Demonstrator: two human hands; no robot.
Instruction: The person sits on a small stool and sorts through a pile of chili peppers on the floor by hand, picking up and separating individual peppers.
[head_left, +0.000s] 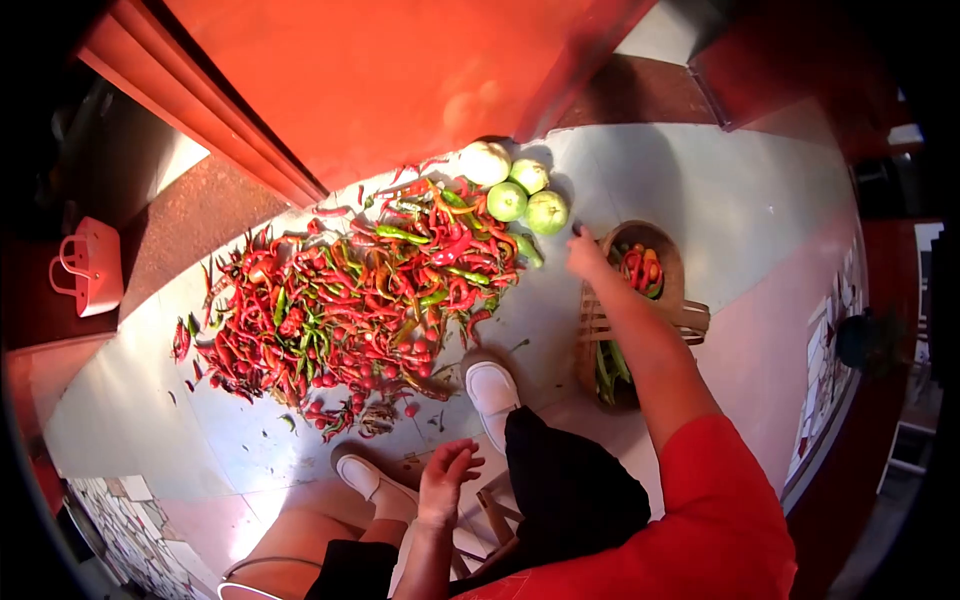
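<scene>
A wide heap of red chili peppers (330, 290), mixed with green ones, covers the floor in front of me. My right hand (587, 256) reaches out between the heap and a woven basket (672, 262). Its fingers look closed, with something small and dark at the tips that I cannot make out. Inside the basket lie red and orange peppers (640, 270) and long green vegetables (611, 370); my forearm crosses over part of it. My left hand (450, 478) hovers above my lap, fingers loosely curled and apart, holding nothing.
Several round, pale green gourds (507, 201) rest at the heap's upper right corner. An orange-red panel (380, 80) rises behind the heap. A pink handbag (98, 268) stands at the far left. My white shoes (491, 388) are at the heap's near edge.
</scene>
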